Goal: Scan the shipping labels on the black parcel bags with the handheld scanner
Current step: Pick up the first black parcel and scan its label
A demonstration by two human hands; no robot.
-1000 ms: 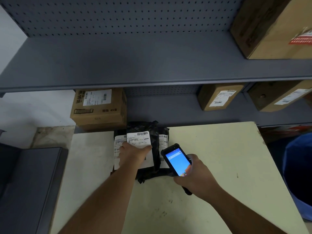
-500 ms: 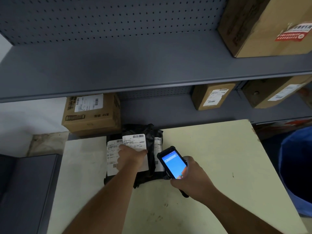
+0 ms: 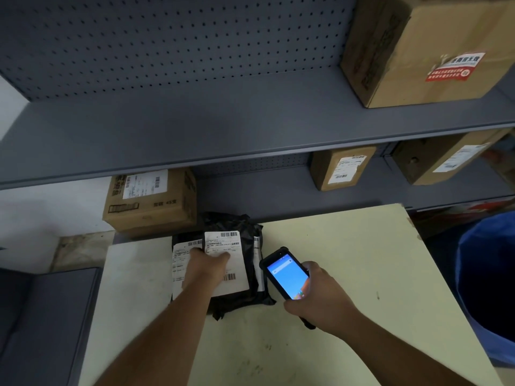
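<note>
Tabletop (image 3: 348, 260): left grip (image 3: 207, 264) presses parcel bags (image 3: 237, 291), right grip (image 3: 320, 296) clasps scanner (image 3: 284, 275)

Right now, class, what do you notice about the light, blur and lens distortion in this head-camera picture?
Head view: dim, flat room light; the scanner screen is the brightest patch and slightly washed out. Wide-angle bending curves the shelf edge. The fine print on the top label under the left hand is too soft to read.

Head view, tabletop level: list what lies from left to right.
Dark grey surface → left hand on the black parcel bags → handheld scanner in the right hand → bare table → blue bin.
</note>
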